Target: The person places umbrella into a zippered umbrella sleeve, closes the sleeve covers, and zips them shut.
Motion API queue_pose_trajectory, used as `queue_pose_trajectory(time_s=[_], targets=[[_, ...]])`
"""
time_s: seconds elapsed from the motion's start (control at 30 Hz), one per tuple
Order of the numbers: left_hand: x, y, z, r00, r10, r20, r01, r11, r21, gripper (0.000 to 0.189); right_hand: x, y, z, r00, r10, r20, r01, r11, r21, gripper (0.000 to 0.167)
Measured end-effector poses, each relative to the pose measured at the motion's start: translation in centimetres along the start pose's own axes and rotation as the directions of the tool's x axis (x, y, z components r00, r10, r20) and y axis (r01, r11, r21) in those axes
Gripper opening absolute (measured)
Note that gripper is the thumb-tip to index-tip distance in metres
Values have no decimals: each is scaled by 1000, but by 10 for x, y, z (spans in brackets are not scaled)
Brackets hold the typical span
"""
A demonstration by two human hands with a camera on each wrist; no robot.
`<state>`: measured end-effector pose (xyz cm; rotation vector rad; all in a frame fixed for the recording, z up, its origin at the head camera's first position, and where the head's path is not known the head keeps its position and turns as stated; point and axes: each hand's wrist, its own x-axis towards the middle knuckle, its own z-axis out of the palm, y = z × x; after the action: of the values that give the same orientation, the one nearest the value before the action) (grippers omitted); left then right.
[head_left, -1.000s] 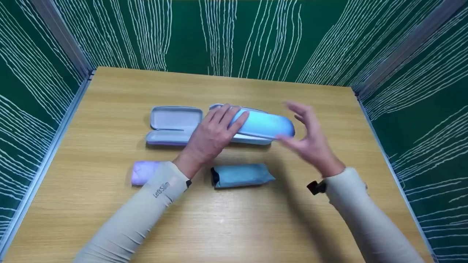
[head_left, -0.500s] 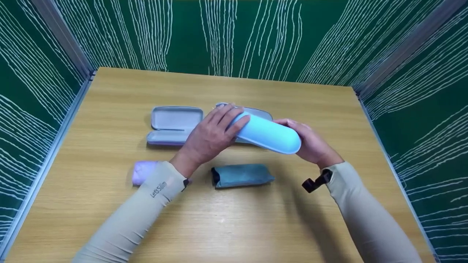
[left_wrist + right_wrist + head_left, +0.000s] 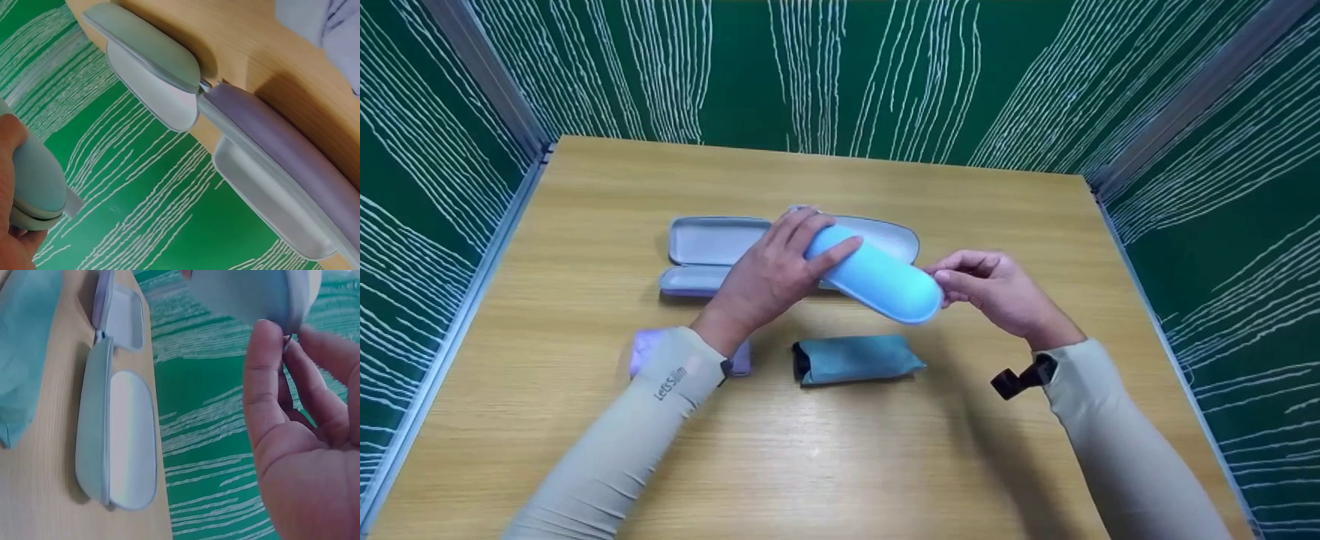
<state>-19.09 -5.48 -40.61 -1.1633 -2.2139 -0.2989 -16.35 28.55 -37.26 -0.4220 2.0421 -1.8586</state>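
Observation:
My left hand [image 3: 776,266] grips one end of a closed light-blue glasses case [image 3: 877,274], holding it tilted above the table. At the case's other end, my right hand [image 3: 997,296] pinches with thumb and fingers by the seam. A thin dark bit, apparently a zipper pull [image 3: 288,341], shows between those fingertips in the right wrist view. Behind lie two opened glasses cases: a purple one [image 3: 287,129] on the left and a pale green-blue one [image 3: 93,422] on the right, partly hidden in the head view by the left hand and held case.
Nearer the front lies a teal cloth pouch [image 3: 855,358] with a dark end. Left of it is a purple cloth bundle [image 3: 645,349], partly covered by the left forearm. Green panels with white lines [image 3: 742,75] enclose the wooden table [image 3: 825,472].
The blue case has come off the opened case behind it, its right end swinging down towards the front. My right hand has moved from apart to pinching at its end.

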Motion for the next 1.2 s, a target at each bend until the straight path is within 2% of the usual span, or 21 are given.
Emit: queue_pose_trajectory(time_s=[0.23, 0.37, 0.47, 0.57, 0.7, 0.8, 0.9, 1.03, 1.13, 1.2], targets=[[-6, -3, -2, 997, -46, 66, 47, 999, -14, 77, -1, -9, 17, 999, 3, -33, -7, 995, -98, 20], [-7, -3, -2, 996, -61, 68, 63, 997, -33, 78, -2, -11, 24, 999, 19, -34, -22, 993, -116, 21], [-7, -3, -1, 997, -65, 46, 68, 996, -52, 78, -3, -12, 31, 1000, -2, -4, 2, 998, -57, 17], [-8, -3, 1, 998, -64, 26, 66, 995, -74, 80, -3, -11, 39, 997, -49, 59, 46, 997, 64, 10], [-10, -3, 4, 997, -69, 22, 71, 992, -105, 86, 0, -9, 48, 977, -151, 151, 113, 965, 237, 12], [-12, -2, 4, 997, -77, 23, 79, 987, -138, 91, 2, -10, 53, 962, -207, 176, 143, 938, 316, 13], [-12, -2, 5, 997, -78, 17, 80, 982, -174, 91, 3, -12, 54, 961, -219, 168, 156, 934, 322, 11], [-10, -6, 3, 998, -65, -20, 59, 978, -200, 84, 3, -13, 49, 972, -196, 129, 155, 948, 278, 13], [-7, -9, -2, 998, -59, -34, 51, 981, -189, 78, 1, -13, 43, 977, -189, 98, 160, 954, 253, 16], [-5, -12, -5, 998, -64, -17, 61, 984, -169, 77, 0, -13, 40, 980, -182, 75, 160, 957, 241, 16]])
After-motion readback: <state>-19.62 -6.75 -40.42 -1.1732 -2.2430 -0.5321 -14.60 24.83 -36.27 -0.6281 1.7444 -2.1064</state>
